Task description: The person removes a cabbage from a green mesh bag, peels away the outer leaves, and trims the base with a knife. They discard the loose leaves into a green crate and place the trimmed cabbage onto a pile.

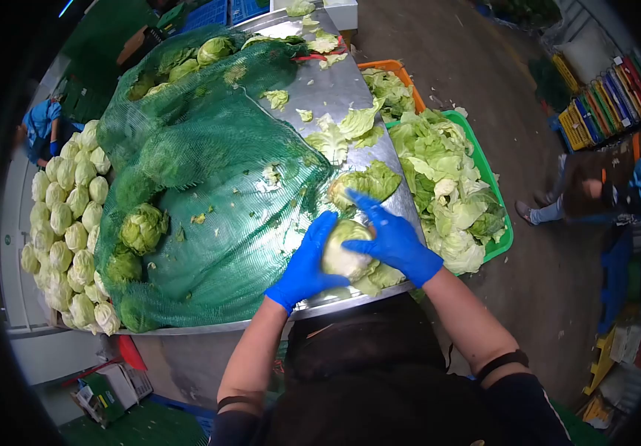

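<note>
Near the front edge of the steel table, a pale green lettuce head (342,260) lies between my two blue-gloved hands. My left hand (308,262) curves around its left side, with the thumb under the near side. My right hand (395,241) spans the right side with fingers spread; its thumb lies over the head and the other fingers reach toward a loose outer leaf (372,181) beyond it. That hand is slightly blurred. More loose leaf (381,278) shows below the right palm.
A green mesh net (216,201) with several lettuce heads (143,229) covers the table's left part. Trimmed heads (71,223) are stacked farther left. Leaves fill a green crate (507,223) and an orange crate (402,70) at the right. Other people stand at both sides.
</note>
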Available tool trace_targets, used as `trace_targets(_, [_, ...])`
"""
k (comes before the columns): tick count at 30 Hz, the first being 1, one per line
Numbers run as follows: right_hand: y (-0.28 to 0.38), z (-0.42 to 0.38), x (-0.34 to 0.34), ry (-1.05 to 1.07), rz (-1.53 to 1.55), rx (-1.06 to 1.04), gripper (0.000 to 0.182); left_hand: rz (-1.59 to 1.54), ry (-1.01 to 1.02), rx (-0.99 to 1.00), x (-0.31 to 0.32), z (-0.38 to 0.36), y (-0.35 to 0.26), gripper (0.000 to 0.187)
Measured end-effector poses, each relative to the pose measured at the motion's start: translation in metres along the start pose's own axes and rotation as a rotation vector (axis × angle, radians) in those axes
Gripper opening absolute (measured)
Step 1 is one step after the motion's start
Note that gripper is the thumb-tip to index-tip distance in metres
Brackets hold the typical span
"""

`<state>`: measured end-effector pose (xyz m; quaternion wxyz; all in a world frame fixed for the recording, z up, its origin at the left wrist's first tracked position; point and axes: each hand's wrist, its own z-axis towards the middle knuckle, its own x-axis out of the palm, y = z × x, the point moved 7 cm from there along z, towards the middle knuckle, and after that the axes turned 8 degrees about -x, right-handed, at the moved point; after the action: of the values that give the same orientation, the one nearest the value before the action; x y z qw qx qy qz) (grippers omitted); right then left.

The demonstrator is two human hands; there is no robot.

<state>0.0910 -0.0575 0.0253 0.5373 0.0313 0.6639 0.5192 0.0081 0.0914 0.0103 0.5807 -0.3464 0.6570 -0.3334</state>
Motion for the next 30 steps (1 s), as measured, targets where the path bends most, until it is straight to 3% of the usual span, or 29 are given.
trace_targets(1, [0.000,0.001,0.015,0.221,-0.017,0.025,0.070,-0.008,-0.036,0.016,-0.001,0.000,0.000,0.112])
trace_targets(2, [-0.007,0.005,0.017,0.193,0.122,0.058,0.063,-0.026,-0.183,-0.016,-0.006,-0.009,0.001,0.112])
trace_targets(3, [-0.008,0.006,0.018,0.187,0.119,0.055,0.063,-0.304,-0.302,-0.159,-0.003,-0.022,0.009,0.111])
trace_targets(5, [-0.013,-0.001,0.018,0.065,0.096,0.226,0.054,-0.245,-0.320,-0.211,0.020,-0.028,0.006,0.111])
trace_targets(6, [-0.008,-0.003,0.020,-0.062,0.038,0.145,0.046,0.013,-0.390,-0.222,0.022,-0.023,0.000,0.114])
trace_targets(7, [-0.008,-0.001,0.021,-0.056,0.037,0.137,0.046,0.011,-0.399,-0.225,0.021,-0.019,0.000,0.114])
trace_targets(9, [-0.008,0.005,0.018,-0.113,0.033,0.102,0.040,0.048,-0.387,-0.343,0.018,-0.010,0.009,0.117])
trace_targets(10, [-0.031,0.006,0.021,-0.075,-0.039,0.226,0.035,0.053,-0.374,-0.325,0.016,-0.008,0.012,0.120])
trace_targets(11, [-0.057,0.004,0.021,-0.125,0.094,0.343,0.035,0.053,-0.373,-0.323,0.014,-0.009,0.017,0.120])
trace_targets(13, [-0.096,0.002,0.018,0.016,-0.197,0.340,0.038,0.046,-0.278,-0.194,0.012,-0.005,0.013,0.122])
trace_targets(14, [-0.097,0.000,0.020,0.018,-0.196,0.338,0.038,0.045,-0.198,-0.189,0.011,-0.003,0.011,0.123])
trace_targets(17, [-0.052,-0.002,-0.001,0.028,-0.317,0.158,0.044,0.164,-0.176,-0.191,0.008,0.004,0.008,0.127])
trace_targets(19, [0.013,0.005,-0.007,0.059,-0.134,-0.031,0.050,0.138,-0.205,-0.173,0.008,0.008,0.010,0.129])
trace_targets(23, [0.017,0.014,0.021,0.144,-0.227,-0.055,0.046,0.110,-0.167,-0.253,0.011,0.011,0.007,0.129])
trace_targets(25, [0.000,0.032,0.020,0.204,-0.189,0.062,0.041,-0.011,-0.094,-0.335,0.021,0.010,0.009,0.123])
trace_targets(26, [-0.019,0.038,0.012,0.170,-0.011,0.230,0.039,0.161,-0.156,-0.215,0.028,0.004,0.002,0.122])
trace_targets(27, [-0.032,0.048,0.005,0.255,-0.251,0.230,0.038,0.334,-0.223,-0.086,0.032,0.000,-0.006,0.120])
trace_targets(30, [-0.026,0.030,0.014,0.174,-0.072,0.086,0.044,0.287,-0.173,-0.060,0.027,-0.005,-0.005,0.118])
